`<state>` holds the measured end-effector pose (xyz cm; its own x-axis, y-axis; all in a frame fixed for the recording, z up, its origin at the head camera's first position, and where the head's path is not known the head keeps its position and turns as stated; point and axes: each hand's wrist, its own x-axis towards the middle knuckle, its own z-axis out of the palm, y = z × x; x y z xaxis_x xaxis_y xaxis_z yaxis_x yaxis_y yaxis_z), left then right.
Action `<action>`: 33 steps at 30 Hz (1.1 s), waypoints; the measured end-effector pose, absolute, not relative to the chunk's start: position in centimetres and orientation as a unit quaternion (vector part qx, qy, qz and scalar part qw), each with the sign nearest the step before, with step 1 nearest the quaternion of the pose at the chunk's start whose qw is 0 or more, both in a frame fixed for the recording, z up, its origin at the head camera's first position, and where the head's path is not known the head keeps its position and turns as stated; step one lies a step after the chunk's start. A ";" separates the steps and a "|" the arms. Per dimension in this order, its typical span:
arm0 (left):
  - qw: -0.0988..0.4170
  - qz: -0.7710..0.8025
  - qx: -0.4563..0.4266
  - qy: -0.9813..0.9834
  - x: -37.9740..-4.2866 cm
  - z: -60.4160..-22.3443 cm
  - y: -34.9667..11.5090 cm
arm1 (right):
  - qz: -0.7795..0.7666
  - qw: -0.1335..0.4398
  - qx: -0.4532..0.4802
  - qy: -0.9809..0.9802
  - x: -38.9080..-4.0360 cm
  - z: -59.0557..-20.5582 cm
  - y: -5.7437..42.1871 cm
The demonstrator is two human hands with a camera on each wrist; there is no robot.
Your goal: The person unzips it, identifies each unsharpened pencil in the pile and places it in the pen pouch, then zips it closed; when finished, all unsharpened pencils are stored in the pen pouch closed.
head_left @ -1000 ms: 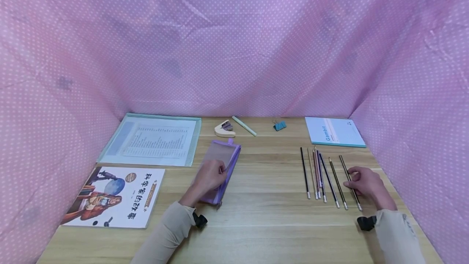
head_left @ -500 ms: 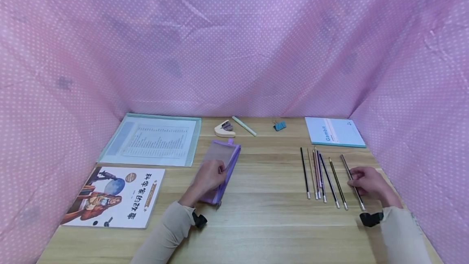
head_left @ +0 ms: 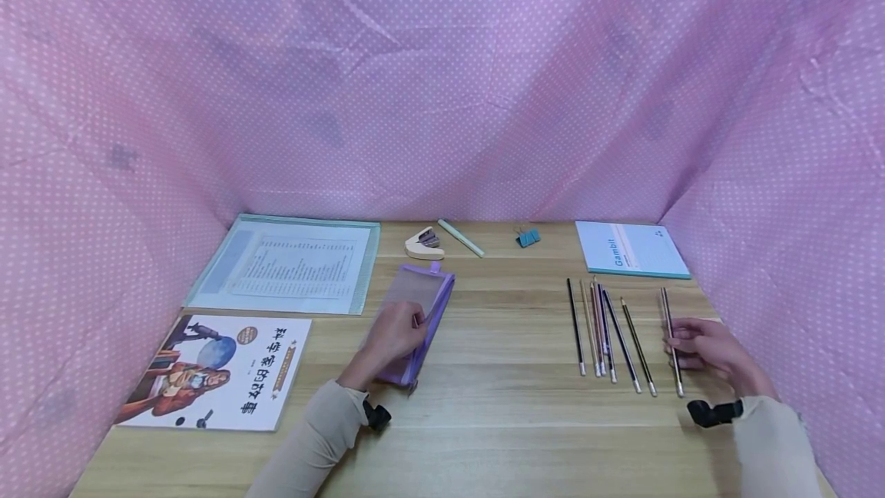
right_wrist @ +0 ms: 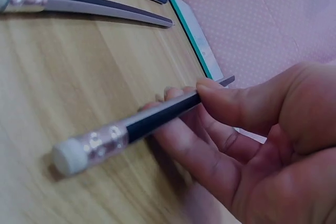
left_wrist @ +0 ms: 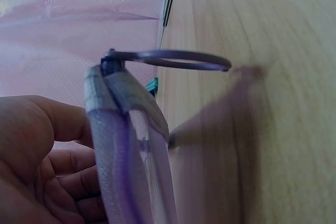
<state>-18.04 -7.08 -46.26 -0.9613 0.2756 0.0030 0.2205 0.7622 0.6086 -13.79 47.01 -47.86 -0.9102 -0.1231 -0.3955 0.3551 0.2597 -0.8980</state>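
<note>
A purple mesh zip pencil case (head_left: 437,313) lies slanted left of the table's middle. My left hand (head_left: 396,335) is over it and pinches its edge. In the left wrist view the case's zip end (left_wrist: 118,95) shows, with a metal pull ring (left_wrist: 178,60) sticking out; part of the fingers is hidden behind the case. At the right, my right hand (head_left: 708,348) pinches a dark pencil (head_left: 667,313) between thumb and fingers. Its white eraser (right_wrist: 69,157) points towards me, close to the tabletop. Several other pencils (head_left: 628,344) lie left of that hand.
Along the back are a pencil sharpener (head_left: 425,244), a pale green stick (head_left: 461,238), a teal binder clip (head_left: 528,237) and a blue notebook (head_left: 632,249). A document folder (head_left: 283,263) and a picture-covered book (head_left: 214,371) lie left. Pink dotted cloth (head_left: 442,98) walls the table.
My right hand has shifted slightly right with the pencil, which has turned from slanted to nearly straight away from me. The left hand and pencil case have stayed put.
</note>
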 end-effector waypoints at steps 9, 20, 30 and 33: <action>0.049 0.320 0.127 0.938 -18.0 -46.2 -7.2 | -0.703 0.227 0.022 0.674 -13.6 -48.2 47.3; 0.045 0.320 0.127 0.938 -18.1 -46.3 -7.2 | -0.806 0.245 -0.079 0.534 -13.7 -48.7 46.8; 0.032 0.316 0.141 0.938 -18.0 -46.4 -7.2 | -0.828 0.238 -0.094 0.499 -13.8 -48.1 44.9; 0.033 0.316 0.138 0.938 -18.1 -46.5 -7.2 | -0.830 0.231 -0.093 0.499 -13.8 -47.8 44.1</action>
